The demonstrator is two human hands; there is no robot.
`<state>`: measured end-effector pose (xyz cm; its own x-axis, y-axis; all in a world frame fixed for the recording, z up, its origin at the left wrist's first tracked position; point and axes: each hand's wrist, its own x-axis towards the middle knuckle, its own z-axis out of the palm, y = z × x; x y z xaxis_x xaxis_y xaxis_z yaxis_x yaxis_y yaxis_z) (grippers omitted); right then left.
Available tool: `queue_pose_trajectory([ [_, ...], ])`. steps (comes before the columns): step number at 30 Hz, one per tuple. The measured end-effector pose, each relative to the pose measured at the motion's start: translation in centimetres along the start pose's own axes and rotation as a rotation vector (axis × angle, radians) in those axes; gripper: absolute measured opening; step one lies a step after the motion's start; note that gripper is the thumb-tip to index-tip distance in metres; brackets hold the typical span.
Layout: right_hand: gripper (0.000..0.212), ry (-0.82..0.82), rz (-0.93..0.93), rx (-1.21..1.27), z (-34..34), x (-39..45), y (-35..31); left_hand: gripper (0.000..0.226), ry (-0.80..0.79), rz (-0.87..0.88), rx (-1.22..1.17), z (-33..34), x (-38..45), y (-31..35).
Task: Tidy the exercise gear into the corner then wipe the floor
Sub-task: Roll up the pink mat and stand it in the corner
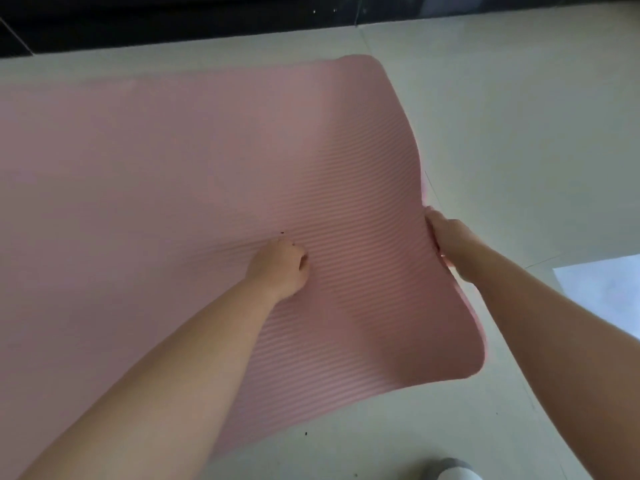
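The floor (519, 116) is laid with pale, glossy tiles separated by thin grout lines; its far edge is bounded by a dark strip. A pink ribbed mat (156, 161) is spread across the left and middle of the floor, its right end lifted clear of the tiles; a white sheet (602, 292) lies flat at the right edge; small dark specks (306, 434) are scattered near the near edge.
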<state>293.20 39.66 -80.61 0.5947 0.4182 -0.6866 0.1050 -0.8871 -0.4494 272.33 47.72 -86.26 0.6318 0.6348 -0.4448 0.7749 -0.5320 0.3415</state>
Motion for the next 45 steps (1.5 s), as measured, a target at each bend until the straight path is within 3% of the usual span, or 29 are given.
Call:
queue_pose_trajectory([
  [5, 0.013, -0.23, -0.091, 0.179, 0.1, -1.0, 0.3, 0.035, 0.005, -0.048, -0.265, -1.2, 0.3, -1.5],
  [8, 0.018, -0.31, -0.123, 0.233, 1.9, -1.7, -0.2, 0.04, 0.128, -0.181, -0.654, -2.2, 0.4, -1.7],
  [11, 0.026, -0.313, -0.206, 0.095, 4.4, -2.8, -1.5, 0.041, 0.286, -0.28, -0.944, -3.3, -0.1, -1.8],
  [14, 0.032, -0.231, -0.327, -0.1, 6.3, -3.6, -2.7, 0.024, 0.419, -0.295, -0.952, -3.7, -0.7, -2.2],
  [18, 0.046, -0.149, -0.422, -0.397, 6.8, -4.7, -4.0, 0.047, 0.46, -0.229, -0.755, -3.2, -1.7, -2.3],
  [21, 0.036, -0.094, -0.432, -0.305, 6.5, -5.1, -4.0, 0.034, 0.525, -0.234, -0.497, -3.2, -2.5, -2.1],
  [23, 0.018, -0.08, -0.38, -0.101, 6.7, -5.2, -3.9, 0.026, 0.474, -0.283, -0.37, -3.1, -2.7, -2.4],
  [26, 0.054, -0.173, -0.181, 0.102, 7.5, -5.2, -4.1, 0.027, 0.289, -0.355, -0.47, -2.8, -2.8, -2.5],
  [28, 0.055, -0.221, -0.115, 0.084, 8.2, -5.3, -4.4, 0.041, 0.184, -0.382, -0.677, -2.4, -2.9, -2.3],
  [31, 0.035, -0.21, -0.133, 0.055, 8.7, -5.7, -5.0, 0.059, 0.133, -0.376, -0.987, -2.3, -3.1, -1.8],
  [34, 0.051, -0.215, -0.14, 0.168, 8.6, -5.6, -4.8, 0.066, 0.131, -0.33, -1.238, -2.6, -3.3, -1.6],
  [37, 0.043, -0.227, -0.15, 0.157, 8.6, -5.6, -4.4, 0.064, 0.074, -0.317, -1.439, -2.9, -3.5, -1.7],
  [45, 0.026, -0.277, -0.198, 0.211, 9.6, -6.8, -5.0, 0.061, 0.012, -0.418, -1.671, -2.8, -3.8, -5.1],
])
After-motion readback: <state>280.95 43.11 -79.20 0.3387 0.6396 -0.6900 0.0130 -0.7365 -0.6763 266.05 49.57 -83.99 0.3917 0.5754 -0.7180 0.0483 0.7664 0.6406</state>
